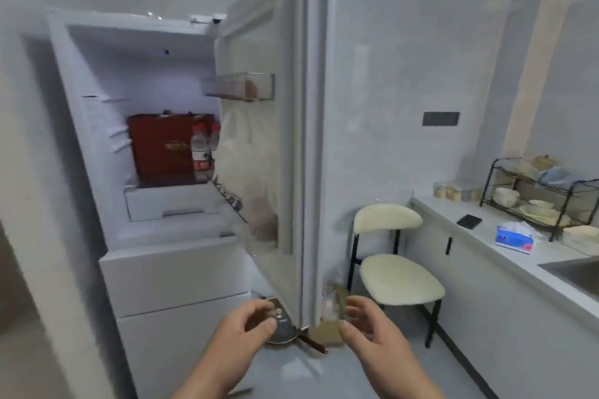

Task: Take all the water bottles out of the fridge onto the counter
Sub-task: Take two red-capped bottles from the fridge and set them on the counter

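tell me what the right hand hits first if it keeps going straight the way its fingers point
Probably the lower edge of the open fridge door: the right hand points up and left toward it, empty. Depth is unclear.

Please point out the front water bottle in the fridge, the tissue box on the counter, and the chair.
front water bottle [200,152]: head view, on its label
tissue box [513,238]: head view, on its top
chair [400,278]: head view, on its seat

Soft, even indoor light, brightest inside the fridge [146,81]. Motion blur smears everything. Wide-angle distortion bends the edges.
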A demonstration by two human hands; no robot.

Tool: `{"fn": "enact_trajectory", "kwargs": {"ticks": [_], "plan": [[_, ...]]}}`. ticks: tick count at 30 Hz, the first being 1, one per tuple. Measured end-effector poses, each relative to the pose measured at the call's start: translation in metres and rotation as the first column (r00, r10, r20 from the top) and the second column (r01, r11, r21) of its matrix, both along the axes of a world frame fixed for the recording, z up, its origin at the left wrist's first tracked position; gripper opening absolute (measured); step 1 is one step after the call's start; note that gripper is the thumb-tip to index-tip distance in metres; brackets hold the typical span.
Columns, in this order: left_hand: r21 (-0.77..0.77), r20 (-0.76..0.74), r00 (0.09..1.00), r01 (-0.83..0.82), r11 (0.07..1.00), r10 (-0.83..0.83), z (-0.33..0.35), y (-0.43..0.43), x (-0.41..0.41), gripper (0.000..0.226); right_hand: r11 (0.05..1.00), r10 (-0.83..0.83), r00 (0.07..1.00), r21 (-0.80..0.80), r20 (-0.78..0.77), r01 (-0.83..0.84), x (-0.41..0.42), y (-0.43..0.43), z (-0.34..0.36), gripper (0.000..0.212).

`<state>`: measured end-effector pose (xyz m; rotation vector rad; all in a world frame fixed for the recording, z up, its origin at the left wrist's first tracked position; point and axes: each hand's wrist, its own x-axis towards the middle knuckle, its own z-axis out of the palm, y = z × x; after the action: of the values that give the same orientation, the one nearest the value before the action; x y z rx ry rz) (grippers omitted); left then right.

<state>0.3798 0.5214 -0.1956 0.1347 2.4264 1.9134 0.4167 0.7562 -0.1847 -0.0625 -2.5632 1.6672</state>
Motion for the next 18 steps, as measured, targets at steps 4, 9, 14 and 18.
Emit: {"fn": "enact_trajectory", "kwargs": {"ticks": [4, 9, 14, 18], "plan": [[0.012, -0.006, 0.992, -0.125, 0.992, 0.126, 0.005, -0.07, 0.005, 0.034, 0.993, 0.116, 0.993, 0.011, 0.002, -0.116, -0.024, -0.065, 0.003, 0.031], [-0.061, -0.001, 0.979, -0.202, 0.977, 0.202, -0.003, -0.156, -0.005, 0.019, 0.979, 0.202, 0.979, 0.03, 0.014, -0.202, -0.047, -0.147, 0.002, 0.034], [-0.075, 0.015, 0.969, -0.246, 0.966, 0.248, -0.009, -0.241, -0.026, 0.017, 0.974, 0.222, 0.974, 0.026, 0.051, -0.224, -0.072, -0.231, 0.001, 0.033], [-0.066, 0.03, 0.971, -0.233, 0.97, 0.236, -0.016, -0.288, -0.051, 0.015, 0.978, 0.201, 0.978, 0.043, 0.058, -0.204, -0.094, -0.28, -0.002, 0.034]]}}
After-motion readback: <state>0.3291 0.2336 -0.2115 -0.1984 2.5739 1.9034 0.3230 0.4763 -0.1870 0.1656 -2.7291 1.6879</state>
